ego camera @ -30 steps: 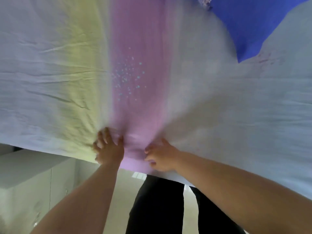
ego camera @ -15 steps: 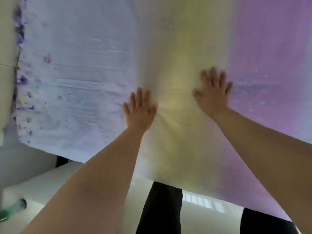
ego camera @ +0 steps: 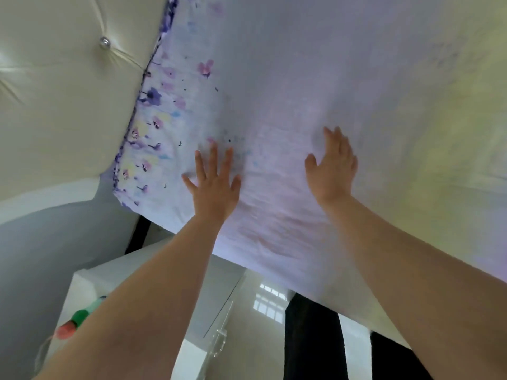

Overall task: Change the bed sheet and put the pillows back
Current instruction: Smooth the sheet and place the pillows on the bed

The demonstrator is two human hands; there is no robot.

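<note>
On soft floral sheet (ego camera: 288, 86), flat palms.

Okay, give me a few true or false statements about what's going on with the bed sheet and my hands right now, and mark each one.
1. Both hands lie flat on the bed sheet. True: the left hand and the right hand have straight fingers.
2. The right hand grips a pillow. False: it holds nothing.
3. A tufted headboard borders the sheet's flowered edge. True.
4. The sheet is plain dark blue. False: it is pale, with purple flowers along one edge.
</note>
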